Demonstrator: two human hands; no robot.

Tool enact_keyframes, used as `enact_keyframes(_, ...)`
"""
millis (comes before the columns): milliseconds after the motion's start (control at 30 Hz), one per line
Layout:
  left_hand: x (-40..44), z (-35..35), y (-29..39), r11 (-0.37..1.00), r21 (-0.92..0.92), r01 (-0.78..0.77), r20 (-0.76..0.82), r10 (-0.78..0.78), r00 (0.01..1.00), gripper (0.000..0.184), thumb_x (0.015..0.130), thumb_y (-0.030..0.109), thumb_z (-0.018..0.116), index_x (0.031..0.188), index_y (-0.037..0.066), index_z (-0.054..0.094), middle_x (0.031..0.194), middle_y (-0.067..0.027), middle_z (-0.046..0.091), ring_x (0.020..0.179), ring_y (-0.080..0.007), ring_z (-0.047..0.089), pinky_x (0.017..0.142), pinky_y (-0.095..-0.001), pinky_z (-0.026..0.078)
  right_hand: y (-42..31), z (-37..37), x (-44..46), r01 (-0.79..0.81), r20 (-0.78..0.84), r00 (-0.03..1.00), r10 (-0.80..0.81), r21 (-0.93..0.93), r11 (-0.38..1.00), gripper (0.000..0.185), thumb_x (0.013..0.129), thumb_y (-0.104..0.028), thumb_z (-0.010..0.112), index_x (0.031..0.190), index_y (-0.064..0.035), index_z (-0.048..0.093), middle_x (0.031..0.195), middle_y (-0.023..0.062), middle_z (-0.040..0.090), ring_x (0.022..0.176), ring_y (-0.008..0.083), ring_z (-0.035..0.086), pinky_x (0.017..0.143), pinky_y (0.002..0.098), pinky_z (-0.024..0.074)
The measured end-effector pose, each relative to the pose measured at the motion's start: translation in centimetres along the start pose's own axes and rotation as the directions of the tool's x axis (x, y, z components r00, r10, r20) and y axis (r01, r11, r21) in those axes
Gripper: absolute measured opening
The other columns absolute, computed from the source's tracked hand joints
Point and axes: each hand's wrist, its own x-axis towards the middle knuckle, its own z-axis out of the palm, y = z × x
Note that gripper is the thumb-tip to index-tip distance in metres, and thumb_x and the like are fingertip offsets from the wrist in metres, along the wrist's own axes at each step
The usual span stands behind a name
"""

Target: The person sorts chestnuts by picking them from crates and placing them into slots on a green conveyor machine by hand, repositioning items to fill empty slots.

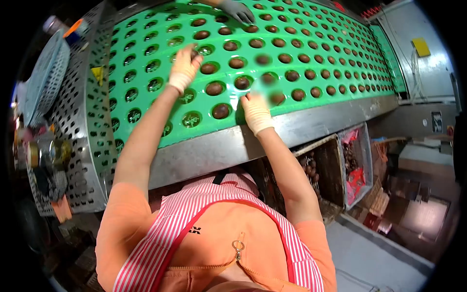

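Note:
My left hand, in a pale glove, is over the left part of the green belt of round cups. Its fingers curl around a dark brown egg, mostly hidden, beside a cup with no egg. My right hand, also gloved, is near the belt's front edge, fingers drawn together and blurred; what they hold is hidden. A brown egg sits in a cup just beyond it, and another egg lies to its left. A blurred egg is close on its right.
A co-worker's dark-gloved hand reaches over the belt's far side. A metal rail runs along the front. Below right stand a wooden crate of brown eggs and a grey bin. A perforated metal panel borders the left.

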Motion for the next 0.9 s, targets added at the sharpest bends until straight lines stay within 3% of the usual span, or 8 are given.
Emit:
enact_keyframes(133,4.7,4.6,-3.4,0.98,0.197,-0.023,0.137,-0.004,0.991,0.051,0.093,0.034,0.053,0.141,0.023,0.042,0.132,-0.0139,0.051,0.115,-0.0381,0.051,0.098,-0.0505,0.043,-0.6,0.0,-1.1,-0.113,-0.15,0.983,0.103,-0.057,0.992,0.015,0.084,-0.009,0.053,0.097,-0.0056,0.059,0.096,0.0148,0.06,0.098,0.033,0.056,0.086,0.0426,0.0477)
enact_keyframes(167,4.8,5.1,-3.5,0.893,0.451,-0.012,0.394,-0.186,0.9,0.055,0.094,0.041,0.048,0.145,0.025,0.036,0.147,-0.0094,0.039,0.128,-0.0389,0.043,0.104,-0.0581,0.036,-0.4,0.3,-1.0,-0.153,-0.143,0.978,0.149,-0.019,0.988,0.015,0.084,-0.01,0.055,0.098,-0.0048,0.058,0.097,0.0152,0.06,0.098,0.0342,0.056,0.085,0.0444,0.0476)
enact_keyframes(400,3.2,6.4,-3.2,0.762,0.633,-0.135,0.242,-0.029,0.97,0.065,0.091,0.048,0.053,0.146,0.02,0.035,0.154,-0.0112,0.03,0.139,-0.0388,0.029,0.109,-0.062,0.026,1.7,0.0,-3.0,-0.118,-0.387,0.898,0.209,0.246,0.962,0.036,0.079,-0.021,0.071,0.11,-0.0058,0.059,0.109,0.0173,0.059,0.106,0.0402,0.052,0.087,0.0484,0.0467)
enact_keyframes(500,0.0,5.9,-0.5,0.909,0.326,-0.259,0.224,0.192,0.955,0.07,0.089,0.048,0.056,0.146,0.013,0.035,0.152,-0.0139,0.032,0.137,-0.0402,0.032,0.108,-0.0582,0.029,4.2,0.2,-2.5,-0.388,-0.554,0.724,0.41,0.164,0.907,0.046,0.078,-0.025,0.068,0.117,-0.0049,0.055,0.118,0.0206,0.056,0.114,0.0413,0.048,0.092,0.0513,0.0439)
enact_keyframes(533,-2.1,6.2,0.3,0.865,0.428,-0.263,0.323,0.126,0.938,0.073,0.088,0.049,0.057,0.147,0.013,0.034,0.151,-0.015,0.033,0.136,-0.0412,0.033,0.107,-0.0572,0.031,5.1,-1.1,-2.3,-0.483,-0.17,0.821,0.545,0.302,0.822,0.042,0.074,-0.024,0.069,0.109,-0.0049,0.056,0.108,0.0192,0.059,0.105,0.0377,0.053,0.088,0.0496,0.0453)
enact_keyframes(567,-3.9,6.9,-0.1,0.844,0.426,-0.325,0.383,0.157,0.91,0.075,0.087,0.05,0.057,0.148,0.013,0.033,0.147,-0.0159,0.037,0.134,-0.0423,0.035,0.105,-0.0577,0.033,5.3,-1.1,-2.2,-0.503,-0.147,0.821,0.551,0.272,0.821,0.036,0.072,-0.022,0.069,0.102,-0.0056,0.057,0.101,0.0177,0.061,0.098,0.0352,0.056,0.085,0.0483,0.046)
enact_keyframes(700,-5.3,6.9,-1.4,0.711,0.497,-0.497,0.452,0.277,0.848,0.067,0.089,0.046,0.056,0.146,0.018,0.036,0.145,-0.0116,0.041,0.133,-0.043,0.035,0.103,-0.061,0.032,4.6,0.4,-3.4,-0.383,-0.427,0.694,0.579,0.462,0.8,0.063,0.076,-0.027,0.067,0.134,-0.0091,0.047,0.138,0.0226,0.042,0.128,0.0386,0.04,0.105,0.0484,0.0364)
enact_keyframes(900,-3.2,7.1,1.3,0.947,0.165,-0.275,0.309,0.215,0.926,0.067,0.089,0.034,0.066,0.141,-0.001,0.041,0.14,-0.0205,0.046,0.129,-0.0361,0.045,0.11,-0.0429,0.034,6.5,-4.2,-17.4,-0.299,-0.345,0.686,0.641,0.67,0.68,0.056,0.079,-0.023,0.065,0.131,-0.0075,0.053,0.124,0.0262,0.051,0.117,0.0382,0.051,0.103,0.0435,0.042)
